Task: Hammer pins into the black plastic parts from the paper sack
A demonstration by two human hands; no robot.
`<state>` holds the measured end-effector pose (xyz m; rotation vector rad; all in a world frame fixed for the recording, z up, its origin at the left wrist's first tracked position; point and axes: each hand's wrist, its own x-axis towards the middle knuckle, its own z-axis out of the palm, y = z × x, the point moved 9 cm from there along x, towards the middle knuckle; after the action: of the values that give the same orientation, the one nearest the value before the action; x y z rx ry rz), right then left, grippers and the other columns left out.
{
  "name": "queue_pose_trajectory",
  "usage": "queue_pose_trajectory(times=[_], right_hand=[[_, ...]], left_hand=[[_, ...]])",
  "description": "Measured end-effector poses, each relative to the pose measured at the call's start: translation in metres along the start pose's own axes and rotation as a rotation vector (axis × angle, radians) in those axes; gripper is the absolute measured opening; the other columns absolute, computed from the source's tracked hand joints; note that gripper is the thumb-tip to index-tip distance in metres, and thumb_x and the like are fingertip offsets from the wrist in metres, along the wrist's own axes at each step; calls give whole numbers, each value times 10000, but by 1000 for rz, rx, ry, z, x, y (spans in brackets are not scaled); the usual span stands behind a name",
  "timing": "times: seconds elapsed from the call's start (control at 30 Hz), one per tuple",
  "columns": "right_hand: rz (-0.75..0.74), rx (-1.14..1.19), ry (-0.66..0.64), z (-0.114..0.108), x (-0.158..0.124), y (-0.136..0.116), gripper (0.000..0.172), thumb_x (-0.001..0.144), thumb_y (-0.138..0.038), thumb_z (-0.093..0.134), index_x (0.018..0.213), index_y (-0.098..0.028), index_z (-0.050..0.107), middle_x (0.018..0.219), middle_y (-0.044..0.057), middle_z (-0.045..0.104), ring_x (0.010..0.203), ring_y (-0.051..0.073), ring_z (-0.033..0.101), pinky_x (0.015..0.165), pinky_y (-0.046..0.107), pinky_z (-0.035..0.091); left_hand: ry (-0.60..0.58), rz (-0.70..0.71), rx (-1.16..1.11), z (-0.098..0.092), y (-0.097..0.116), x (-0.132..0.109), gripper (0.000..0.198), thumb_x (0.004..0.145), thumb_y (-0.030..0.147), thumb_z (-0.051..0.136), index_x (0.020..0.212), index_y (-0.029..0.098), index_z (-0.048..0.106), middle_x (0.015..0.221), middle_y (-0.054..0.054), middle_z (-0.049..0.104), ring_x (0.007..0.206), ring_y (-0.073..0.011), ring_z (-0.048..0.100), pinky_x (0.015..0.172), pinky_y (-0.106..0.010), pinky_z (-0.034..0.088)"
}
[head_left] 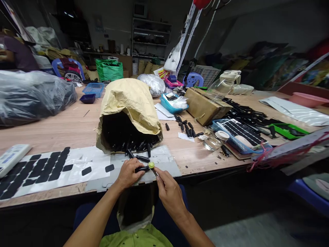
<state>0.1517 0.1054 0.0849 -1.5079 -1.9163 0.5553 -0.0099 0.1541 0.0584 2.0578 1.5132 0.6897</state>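
Both my hands meet on one small part at the table's near edge.

On the wooden table [77, 130], just before the paper sack [131, 103], my left hand [128, 175] clamps the black part [142, 169]. My right hand [168, 192] pinches at its yellow-green tip [151, 165], seemingly fitting it, which calls for steady alignment.

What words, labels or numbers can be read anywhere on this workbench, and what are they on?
Nothing here reads clearly.
On the white device, far left: a blue label, too blurred to read.
On the paper slip by the loose black pieces: print too small.
On the packets in the blue tub: blurred.
On the wall poster: too dim.
On the black part in the left hand: no marking visible.
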Motion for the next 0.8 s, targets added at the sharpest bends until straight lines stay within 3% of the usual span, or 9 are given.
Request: queue_pose_trajectory(times=[0.23,0.37,0.5,0.6,0.7,0.8], right_hand=[[-59,-2,-16,8,-2,-22,404,955,-205,388,1303,-272,581,1028,35,671,921,149,652,835,247,519],[-52,14,-21,7,1,-16,396,954,-210,399,1297,-277,585,1044,30,670,944,149,644,840,246,508],[-22,-52,149,-27,28,18,371,953,-254,426,1274,-256,611,1079,48,660,970,167,620,832,260,482],[169,-270,237,-51,56,64,382,929,-200,458,1263,-272,631,1000,38,649,870,161,600,730,249,440],[302,-459,188,-53,81,99,378,909,-173,502,1233,-294,657,930,32,618,815,148,561,662,242,375],[281,-571,171,-44,95,107,380,910,-173,514,1239,-304,652,917,43,596,838,158,529,671,253,345]], left_hand=[[-2,6,-49,-1,1,1,139,800,223,673,920,248,739,870,-7,654,866,-183,591,802,-310,399],[11,-12,-53,-3,0,1,132,795,231,670,909,245,735,864,-7,656,861,-184,594,797,-312,409],[29,-20,-17,-3,1,0,165,746,226,707,911,227,717,881,-8,666,892,-196,605,825,-328,412],[25,-14,16,0,2,0,164,746,247,717,907,218,708,876,-10,660,891,-203,605,805,-330,417],[31,2,38,0,0,2,141,780,264,700,916,225,705,871,-13,656,884,-205,607,810,-345,419],[80,71,33,-8,4,1,120,802,263,686,912,216,695,847,-24,650,835,-198,609,779,-340,436]])
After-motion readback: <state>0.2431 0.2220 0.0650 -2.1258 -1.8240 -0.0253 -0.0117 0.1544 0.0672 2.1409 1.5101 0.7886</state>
